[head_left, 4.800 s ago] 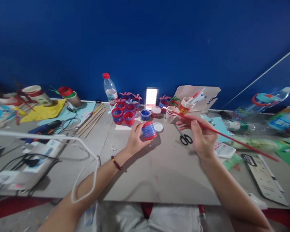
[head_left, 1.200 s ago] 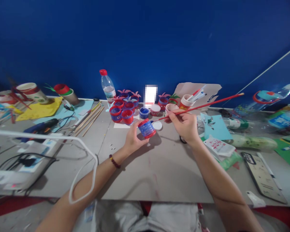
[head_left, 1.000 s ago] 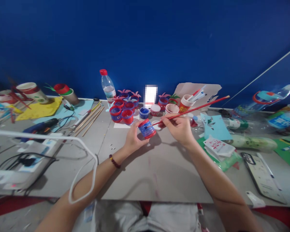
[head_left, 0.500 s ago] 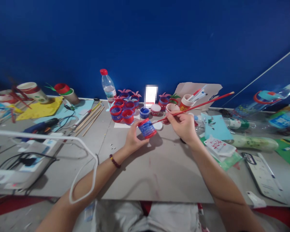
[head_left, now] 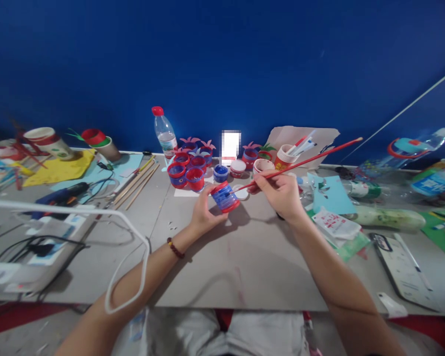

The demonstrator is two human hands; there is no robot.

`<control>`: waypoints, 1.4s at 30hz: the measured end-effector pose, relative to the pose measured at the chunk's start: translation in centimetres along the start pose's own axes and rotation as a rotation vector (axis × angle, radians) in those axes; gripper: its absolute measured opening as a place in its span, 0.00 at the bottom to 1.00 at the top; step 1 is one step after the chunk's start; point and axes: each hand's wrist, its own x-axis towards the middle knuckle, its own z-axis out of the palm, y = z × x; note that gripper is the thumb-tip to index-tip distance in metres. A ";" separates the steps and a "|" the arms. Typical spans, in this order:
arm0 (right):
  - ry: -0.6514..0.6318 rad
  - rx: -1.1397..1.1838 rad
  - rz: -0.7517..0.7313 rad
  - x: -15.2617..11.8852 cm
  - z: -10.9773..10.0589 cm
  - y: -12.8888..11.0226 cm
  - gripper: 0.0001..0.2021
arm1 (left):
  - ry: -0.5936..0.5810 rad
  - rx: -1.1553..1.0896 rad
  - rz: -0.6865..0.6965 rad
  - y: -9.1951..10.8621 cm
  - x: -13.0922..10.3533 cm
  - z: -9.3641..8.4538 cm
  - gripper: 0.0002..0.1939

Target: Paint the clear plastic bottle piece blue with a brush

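Between the thumb and fingers of my left hand (head_left: 204,213) is a small tilted cylinder (head_left: 225,198), painted blue with red rims. My right hand (head_left: 280,194) grips a long red paintbrush (head_left: 311,159), its tip at the right side of the cylinder. Just behind are an open jar of blue paint (head_left: 221,173), a jar with a pinkish-white top (head_left: 238,168) and a paper cup (head_left: 263,168) partly behind my right hand. Several red and blue painted cups (head_left: 196,178), some with leaf-shaped tops, stand behind and left of the held cylinder.
A water bottle (head_left: 165,133) stands at the back. On the left are wooden sticks (head_left: 137,187), a glue gun (head_left: 61,199) and a power strip (head_left: 55,247), with a white cable (head_left: 147,257) over my left forearm. A phone (head_left: 404,269) lies at right.
The brush tip has shifted slightly right and down along the cylinder's edge. My left hand and the cylinder have barely moved. The view has shifted slightly.
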 end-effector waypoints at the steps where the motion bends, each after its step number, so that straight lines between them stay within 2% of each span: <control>1: -0.021 -0.002 -0.002 -0.2 0.3 0.0 0.17 | 0.002 0.001 0.006 0.0 0.0 0.0 0.40; 6: -0.022 -0.061 -0.059 -0.6 1.0 -0.8 0.18 | 0.037 -0.011 0.001 0.0 -0.1 0.2 0.40; 11: 0.012 -0.129 -0.066 0.0 0.2 -0.4 0.19 | 0.030 -0.009 -0.050 -0.4 -0.3 0.3 0.39; 16: 0.031 -0.118 -0.052 0.6 -0.3 0.6 0.19 | 0.052 -0.020 -0.016 -1.0 -0.5 0.5 0.41; 23: 0.065 -0.074 -0.017 0.8 -0.9 -0.4 0.19 | 0.042 0.033 -0.004 -0.4 -0.2 0.3 0.40; 32: -0.022 0.042 -0.012 -0.5 0.9 0.0 0.16 | 0.019 0.020 0.137 0.1 0.2 0.1 0.38; 36: -0.033 0.038 -0.049 -0.7 1.4 -0.2 0.15 | -0.004 0.031 0.152 0.2 0.2 0.0 0.39; 42: -0.002 -0.114 -0.179 -0.6 1.3 -0.2 0.13 | -0.039 0.040 0.116 0.6 0.3 -0.2 0.38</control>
